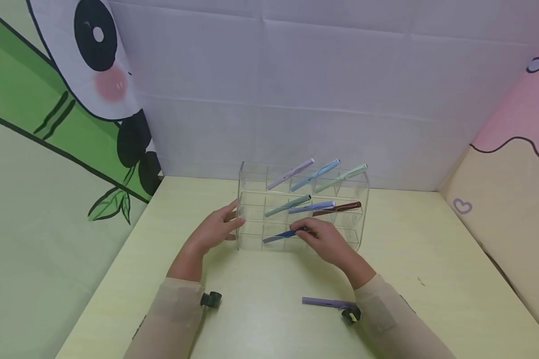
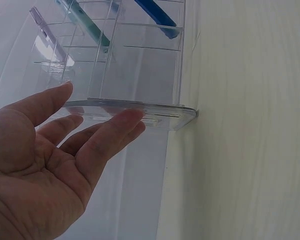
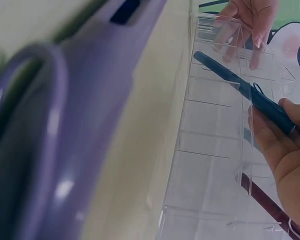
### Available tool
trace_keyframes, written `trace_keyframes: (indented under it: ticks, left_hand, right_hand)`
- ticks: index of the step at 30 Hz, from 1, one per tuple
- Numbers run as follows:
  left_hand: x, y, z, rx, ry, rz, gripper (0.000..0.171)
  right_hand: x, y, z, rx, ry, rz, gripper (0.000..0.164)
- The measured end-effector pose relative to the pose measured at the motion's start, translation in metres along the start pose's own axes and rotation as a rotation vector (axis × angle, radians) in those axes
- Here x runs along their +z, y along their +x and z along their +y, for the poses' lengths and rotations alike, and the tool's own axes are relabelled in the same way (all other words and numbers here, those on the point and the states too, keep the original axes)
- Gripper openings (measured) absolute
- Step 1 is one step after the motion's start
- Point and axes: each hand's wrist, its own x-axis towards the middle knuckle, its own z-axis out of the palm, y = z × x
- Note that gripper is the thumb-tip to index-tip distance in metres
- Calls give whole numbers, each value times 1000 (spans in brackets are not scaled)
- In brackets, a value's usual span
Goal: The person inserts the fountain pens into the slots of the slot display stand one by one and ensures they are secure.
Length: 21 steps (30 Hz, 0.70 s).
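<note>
A clear compartmented pen holder (image 1: 365, 212) stands on the table, with pens slanting out of its upper and middle rows. My right hand (image 1: 325, 242) pinches a dark blue pen (image 1: 278, 236) near its upper end. The pen's other end lies in a compartment of the bottom row, second from the left. At the holder's left side is my left hand (image 1: 213, 229), fingers spread and fairly straight, thumb near the front edge. In the left wrist view its fingertips (image 2: 127, 119) lie right at the holder's side panel (image 2: 135, 104).
The top row has lilac (image 1: 291, 173), light blue (image 1: 315, 174) and pale green (image 1: 341, 178) pens. In the middle row are green (image 1: 287, 205), periwinkle (image 1: 312, 207) and dark red (image 1: 337, 208) ones. A purple pen (image 1: 325, 302) lies on the table by the right wrist camera (image 1: 351, 315).
</note>
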Motion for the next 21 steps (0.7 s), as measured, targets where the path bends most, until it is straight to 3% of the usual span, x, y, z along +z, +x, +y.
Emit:
trace_keyframes:
  ticks: [12,21]
  left_hand:
    - [0,1,-3,-6,-5,-10,79]
    - [0,1,-3,18,-8,-7,77]
  right_hand:
    - [-1,-5,0,-5,-26,-14,32]
    - [-39,-40,-14,9,-60,98,44]
